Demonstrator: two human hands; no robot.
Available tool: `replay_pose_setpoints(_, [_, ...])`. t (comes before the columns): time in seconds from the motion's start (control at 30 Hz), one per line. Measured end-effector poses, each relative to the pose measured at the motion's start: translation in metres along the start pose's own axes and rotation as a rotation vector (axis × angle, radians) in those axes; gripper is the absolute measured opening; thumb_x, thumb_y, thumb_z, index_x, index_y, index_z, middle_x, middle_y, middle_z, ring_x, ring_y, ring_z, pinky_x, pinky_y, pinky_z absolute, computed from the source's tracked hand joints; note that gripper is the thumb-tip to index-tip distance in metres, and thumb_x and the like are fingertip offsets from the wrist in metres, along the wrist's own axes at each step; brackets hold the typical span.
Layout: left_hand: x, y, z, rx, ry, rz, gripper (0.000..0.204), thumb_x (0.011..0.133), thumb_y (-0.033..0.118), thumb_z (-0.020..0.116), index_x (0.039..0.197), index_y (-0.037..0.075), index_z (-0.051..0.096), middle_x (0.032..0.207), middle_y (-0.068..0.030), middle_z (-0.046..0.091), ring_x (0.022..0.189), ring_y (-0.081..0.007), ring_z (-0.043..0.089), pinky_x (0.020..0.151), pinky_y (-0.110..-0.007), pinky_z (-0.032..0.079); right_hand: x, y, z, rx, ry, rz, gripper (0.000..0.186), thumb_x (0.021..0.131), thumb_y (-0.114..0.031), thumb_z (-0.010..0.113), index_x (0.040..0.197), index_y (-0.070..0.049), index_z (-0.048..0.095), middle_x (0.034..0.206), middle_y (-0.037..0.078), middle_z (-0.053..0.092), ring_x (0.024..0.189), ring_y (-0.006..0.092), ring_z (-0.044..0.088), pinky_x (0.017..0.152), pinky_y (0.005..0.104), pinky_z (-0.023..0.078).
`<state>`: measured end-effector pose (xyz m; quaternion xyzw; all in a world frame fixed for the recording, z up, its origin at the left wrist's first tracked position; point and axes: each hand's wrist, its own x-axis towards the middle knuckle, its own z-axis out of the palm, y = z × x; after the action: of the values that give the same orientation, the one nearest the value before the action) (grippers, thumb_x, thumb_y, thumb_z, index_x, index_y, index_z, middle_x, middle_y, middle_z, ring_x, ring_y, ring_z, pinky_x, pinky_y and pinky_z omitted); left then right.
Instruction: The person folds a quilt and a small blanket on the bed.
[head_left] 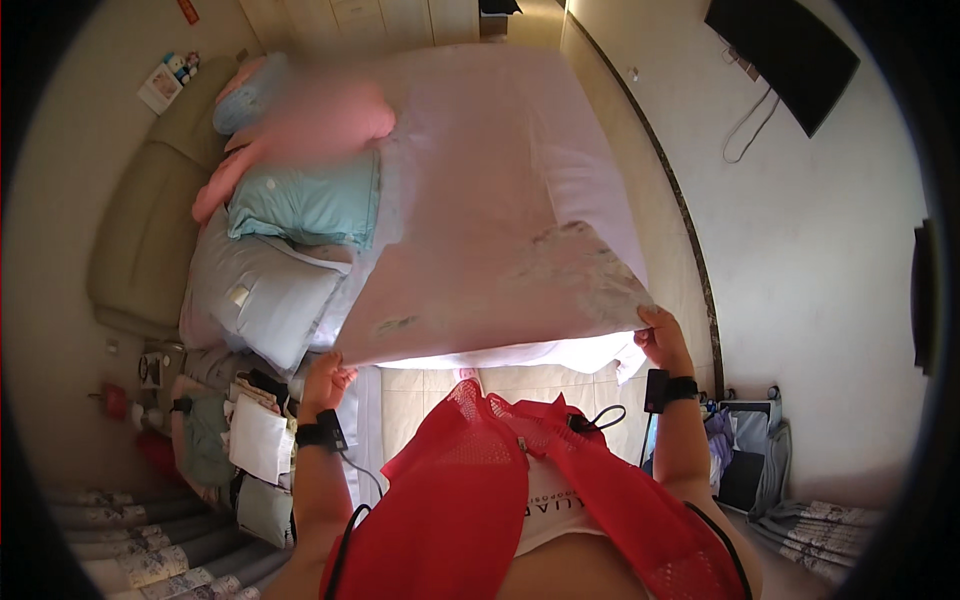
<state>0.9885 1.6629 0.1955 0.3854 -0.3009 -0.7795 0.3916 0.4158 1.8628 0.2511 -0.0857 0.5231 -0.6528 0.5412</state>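
Observation:
A pink bed sheet (480,300) with a pale floral patch is lifted off the near side of the bed. My left hand (326,383) pinches its near left corner. At the near right corner, my right hand (661,340) grips the same sheet with bent fingers. The near edge stretches nearly straight between both hands, with a bright white layer showing under it. Beyond, the pink cloth lies over the bed with some wrinkles. On the bed's left side are a teal pillow (310,203) and a light grey pillow (268,292), left of the lifted sheet.
Against the left wall stands a padded olive headboard (150,225). A pink bundle (320,125) lies by the pillows. Folded clothes (262,440) are heaped near my left forearm. A black television (785,58) hangs on the right wall. An open suitcase (750,450) sits at the lower right.

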Motion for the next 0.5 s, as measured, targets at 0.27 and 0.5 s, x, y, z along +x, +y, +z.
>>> replay_pose_setpoints(0.27, [-0.051,-0.113,-0.064,0.027,0.23,-0.492,0.012,0.087,0.023,0.057,0.083,0.012,0.055,0.063,0.0021,0.054,0.058,-0.0122,0.053,0.062,-0.029,0.045,-0.004,0.103,-0.095,-0.176,0.232,0.423,0.01,0.083,-0.006,0.06,0.085,-0.006,0.05,0.067,0.002,0.046,0.048,0.0112,0.037,0.043,0.0254,0.032])
replay_pose_setpoints(0.5, [-0.07,-0.13,-0.077,0.111,0.326,-0.613,0.012,0.087,0.025,0.057,0.084,0.014,0.054,0.064,0.0014,0.056,0.066,-0.0134,0.057,0.072,-0.034,0.045,-0.009,0.117,-0.106,-0.168,0.278,0.489,0.011,0.083,-0.005,0.058,0.085,-0.008,0.048,0.065,0.0,0.043,0.051,0.0118,0.039,0.045,0.0263,0.033])
